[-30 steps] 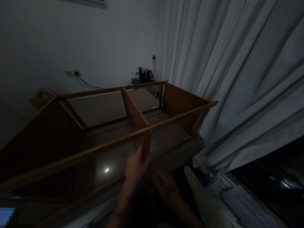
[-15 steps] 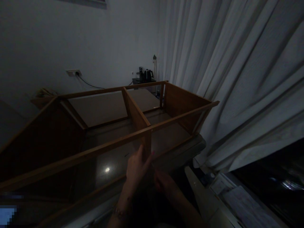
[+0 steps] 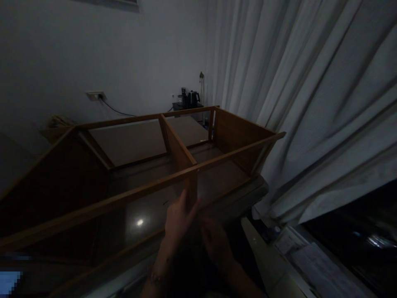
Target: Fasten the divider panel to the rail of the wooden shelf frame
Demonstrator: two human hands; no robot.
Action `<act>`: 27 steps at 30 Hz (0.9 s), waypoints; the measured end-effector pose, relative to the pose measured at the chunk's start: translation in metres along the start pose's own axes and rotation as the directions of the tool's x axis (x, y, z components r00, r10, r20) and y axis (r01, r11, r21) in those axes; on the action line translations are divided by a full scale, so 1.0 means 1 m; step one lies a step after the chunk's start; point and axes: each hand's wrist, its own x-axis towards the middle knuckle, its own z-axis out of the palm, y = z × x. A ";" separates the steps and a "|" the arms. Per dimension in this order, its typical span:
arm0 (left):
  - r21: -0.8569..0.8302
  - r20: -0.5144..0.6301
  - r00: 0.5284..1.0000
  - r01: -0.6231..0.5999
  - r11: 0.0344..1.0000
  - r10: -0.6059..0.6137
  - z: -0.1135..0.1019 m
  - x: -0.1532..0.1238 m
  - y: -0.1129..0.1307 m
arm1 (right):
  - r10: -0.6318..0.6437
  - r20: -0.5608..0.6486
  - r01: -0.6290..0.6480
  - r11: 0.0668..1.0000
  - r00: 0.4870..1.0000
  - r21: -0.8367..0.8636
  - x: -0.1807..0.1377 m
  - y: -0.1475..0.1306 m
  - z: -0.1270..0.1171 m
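Note:
A brown wooden shelf frame lies on its side across the middle of the view. Its middle board divides it into two bays. My left hand is closed round the front edge of that board, thumb on the right side and fingers on the left, below the long front rail. Just right of it and lower, my right hand is curled in dim light, near the board's lower front edge. Whatever its fingers may hold is too dark to make out. A small dark thin piece lies on the pale surface inside the frame.
White curtains hang along the right. Papers lie at lower right. A black kettle stands on a small table behind the frame. A cord runs from the wall socket. A basket is at far left.
My right hand has turned a little and its fingers sit slightly differently. My left hand and the shelf frame stay in place.

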 end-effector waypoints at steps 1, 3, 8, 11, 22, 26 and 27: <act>0.002 0.002 1.000 0.004 1.000 -0.004 0.000 0.000 0.000 | -0.001 -0.009 0.001 0.999 1.000 0.035 0.000 0.002 0.000; 0.004 0.000 1.000 0.013 1.000 -0.013 0.001 -0.001 -0.001 | 0.097 -0.023 -0.092 0.985 0.995 0.146 0.001 0.002 -0.002; 0.009 -0.006 1.000 0.029 1.000 -0.029 0.002 0.000 -0.001 | 0.478 0.079 -0.453 0.749 0.875 0.484 0.008 -0.012 -0.004; 0.012 -0.006 1.000 0.016 1.000 -0.016 0.002 0.000 -0.002 | 0.576 0.162 -0.548 0.597 0.801 0.586 0.011 -0.019 -0.003; 0.003 -0.002 1.000 0.015 1.000 -0.015 0.002 -0.001 -0.002 | 0.591 0.120 -0.543 0.616 0.798 0.570 0.003 -0.024 0.000; 0.023 -0.002 1.000 0.029 0.999 -0.029 0.002 -0.001 -0.002 | 0.361 0.058 -0.363 0.888 0.931 0.284 -0.002 -0.015 -0.005; 0.023 -0.003 1.000 0.025 0.999 -0.025 0.002 -0.001 -0.002 | 0.246 0.044 -0.250 0.952 0.968 0.178 -0.002 -0.011 -0.007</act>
